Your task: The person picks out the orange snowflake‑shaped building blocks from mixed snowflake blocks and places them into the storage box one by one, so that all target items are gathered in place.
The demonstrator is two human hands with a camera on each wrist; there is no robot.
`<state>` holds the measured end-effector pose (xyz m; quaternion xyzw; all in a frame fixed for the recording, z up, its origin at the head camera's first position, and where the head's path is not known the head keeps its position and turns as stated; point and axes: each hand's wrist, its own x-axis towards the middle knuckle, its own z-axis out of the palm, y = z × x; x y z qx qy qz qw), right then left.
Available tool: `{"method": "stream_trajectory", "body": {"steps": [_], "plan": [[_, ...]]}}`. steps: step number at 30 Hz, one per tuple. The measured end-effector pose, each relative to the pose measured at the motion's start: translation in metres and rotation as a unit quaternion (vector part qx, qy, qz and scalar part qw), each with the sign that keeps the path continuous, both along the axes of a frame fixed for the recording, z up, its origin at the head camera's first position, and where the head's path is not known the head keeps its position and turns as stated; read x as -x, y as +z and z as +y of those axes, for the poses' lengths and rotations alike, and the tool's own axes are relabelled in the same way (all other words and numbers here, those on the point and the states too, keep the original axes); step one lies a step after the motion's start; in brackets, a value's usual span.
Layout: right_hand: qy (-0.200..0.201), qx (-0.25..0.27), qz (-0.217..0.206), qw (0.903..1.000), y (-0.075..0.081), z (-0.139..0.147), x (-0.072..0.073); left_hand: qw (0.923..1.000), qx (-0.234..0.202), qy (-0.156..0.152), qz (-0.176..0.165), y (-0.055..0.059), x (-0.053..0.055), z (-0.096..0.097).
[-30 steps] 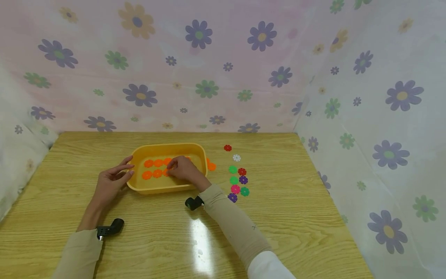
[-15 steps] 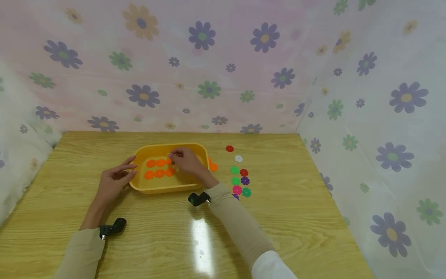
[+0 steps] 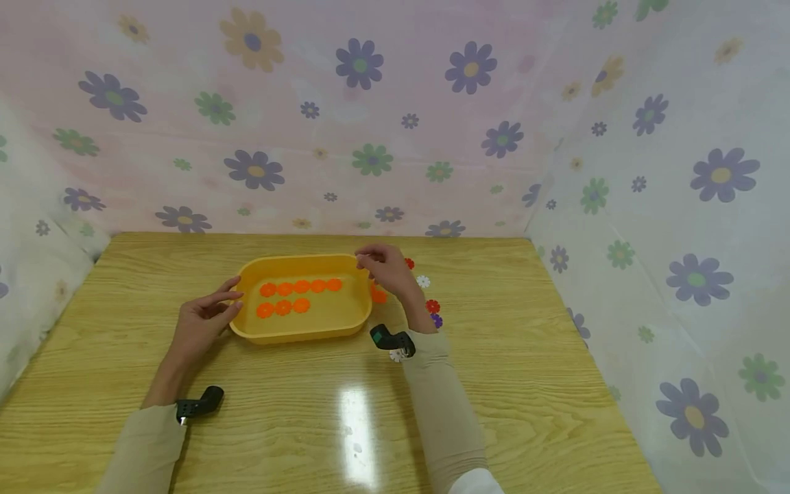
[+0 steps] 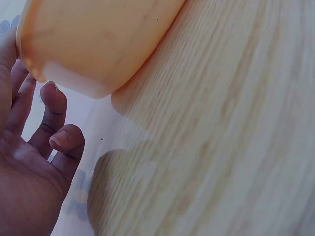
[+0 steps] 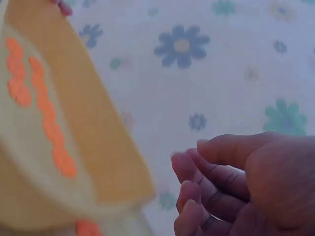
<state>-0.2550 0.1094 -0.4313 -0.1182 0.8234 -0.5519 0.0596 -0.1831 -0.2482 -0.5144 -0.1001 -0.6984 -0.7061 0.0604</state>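
Note:
A yellow plastic tray point(image 3: 336, 317) lies on the wooden table. On its floor, orange flower-shaped discs point(image 3: 301, 287) form two rows: a back row of several and a front row of three. My left hand point(image 3: 199, 326) holds the tray's left end, fingertips over the rim; in the left wrist view its outer two fingers point(image 4: 66, 140) curl below the tray wall. My right hand point(image 3: 390, 271) hovers by the tray's back right corner, fingers loosely bent. The right wrist view shows nothing between its thumb and fingers point(image 5: 186, 167).
More orange discs point(image 3: 379, 294) lie against the tray's right outer side. Further right are a white disc point(image 3: 422, 282), a dark red disc point(image 3: 433, 307) and a purple disc point(image 3: 437, 320), others hidden by my right arm. Flower-patterned cloth point(image 3: 370, 123) stands behind the table.
My right hand has left the back row of orange discs and moved right, to the tray's back right corner. The whole back row now shows. My left hand stays at the tray.

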Motion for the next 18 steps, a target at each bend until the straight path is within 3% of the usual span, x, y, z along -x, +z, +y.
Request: {"method": "stream_trajectory", "body": {"steps": [3, 6, 10, 18], "plan": [[-0.042, -0.048, 0.008, 0.9980, -0.017, 0.015, -0.004, 1.0000, 0.008, 0.002, 0.002, 0.000, 0.000, 0.000], [-0.066, -0.079, -0.017, 0.9945, -0.031, 0.024, -0.010, 0.9999, 0.012, 0.005, 0.001, 0.000, 0.000, -0.001], [-0.061, -0.087, -0.058, 0.9926, -0.045, 0.027, -0.016, 0.9999, 0.011, 0.011, 0.001, 0.001, 0.000, -0.001], [-0.079, -0.105, -0.057, 0.9897, -0.070, 0.030, -0.015, 0.9996, 0.024, 0.017, 0.003, -0.001, 0.000, 0.001]]}}
